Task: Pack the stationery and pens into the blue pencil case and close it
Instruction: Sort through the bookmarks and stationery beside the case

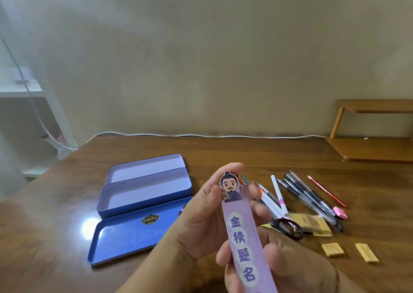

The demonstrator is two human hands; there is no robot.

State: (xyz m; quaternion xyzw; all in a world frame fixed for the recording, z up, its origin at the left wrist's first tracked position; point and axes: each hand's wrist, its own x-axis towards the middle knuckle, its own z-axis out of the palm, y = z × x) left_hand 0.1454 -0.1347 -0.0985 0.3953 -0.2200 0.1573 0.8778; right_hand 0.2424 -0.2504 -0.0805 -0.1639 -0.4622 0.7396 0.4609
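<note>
I hold a long purple bookmark (244, 243) with a cartoon figure on top and printed characters, upright in front of me. My left hand (201, 216) grips its upper part and my right hand (281, 263) grips its lower part. The blue pencil case (143, 203) lies open on the table to the left, its lid (125, 232) flat in front and its trays empty. Right of my hands lie several pens (306, 192), a red pencil (326, 191), a pink eraser (340, 212) and black scissors (288, 225).
Yellow paper packets (312, 222) lie by the scissors, with two small yellow pieces (332, 249) nearer me. A wooden shelf (371, 132) stands at the back right. A white cable (201, 135) runs along the table's far edge. A white shelf unit (26, 91) is at the left.
</note>
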